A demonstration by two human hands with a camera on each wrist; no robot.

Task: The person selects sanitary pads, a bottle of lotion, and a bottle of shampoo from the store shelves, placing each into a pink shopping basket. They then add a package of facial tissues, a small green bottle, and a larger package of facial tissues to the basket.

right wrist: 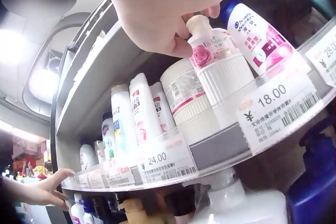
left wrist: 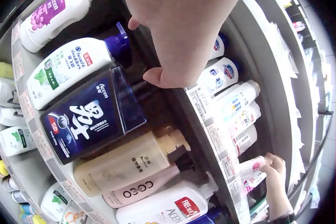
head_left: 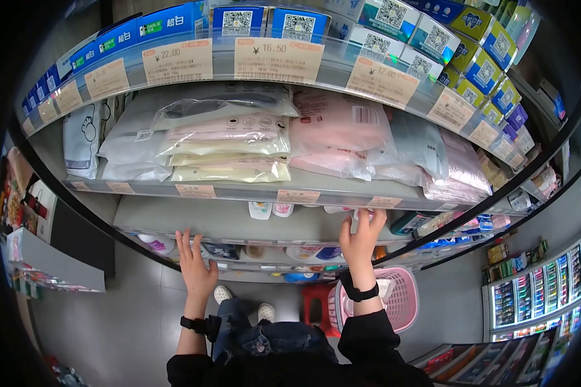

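My right hand (head_left: 360,240) reaches in at the shelf under the packaged goods. In the right wrist view its thumb and fingers grip the upper part of a white ribbed bottle (right wrist: 223,77) with a pink rose label. The bottle is upright behind the 18.00 price tag (right wrist: 278,100). Beside it stand a white tub (right wrist: 184,90) and a Head & Shoulders bottle (right wrist: 262,40). My left hand (head_left: 197,271) holds nothing, its fingers extended at the lower shelf's edge. In the left wrist view, a dark blue box (left wrist: 92,116) and a pump bottle (left wrist: 126,163) lie near it.
Bagged soft goods (head_left: 229,142) fill the shelf above, with toothpaste boxes (head_left: 297,24) higher up. A pink basket (head_left: 403,300) sits on a red stool (head_left: 313,303) at the right. More bottles stand on the shelf, including a tall white one (right wrist: 139,106).
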